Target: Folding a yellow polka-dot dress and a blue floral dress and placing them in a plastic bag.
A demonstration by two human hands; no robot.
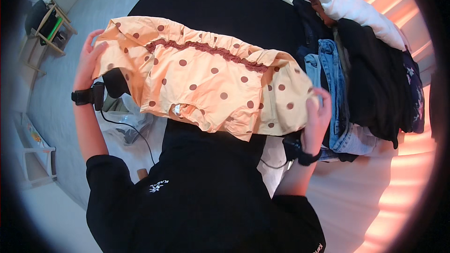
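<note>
Both ends of a peach polka-dot top (214, 71) are held (head view): the left grip (88, 61) and right grip (318, 121) curl closed on its creased cloth, spreading it at the black counter's (211, 2) near side. Brown ruffled trim (206, 48) crosses it; folded denim jeans (333, 89) lie right.

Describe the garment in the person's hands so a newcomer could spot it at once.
Find the large black surface at the top of the view. Partly covering it, held between the left hand and right hand, is the pale orange garment. Brown dots and a ruffled brown trim set it apart from the piled denim and black clothes.
</note>
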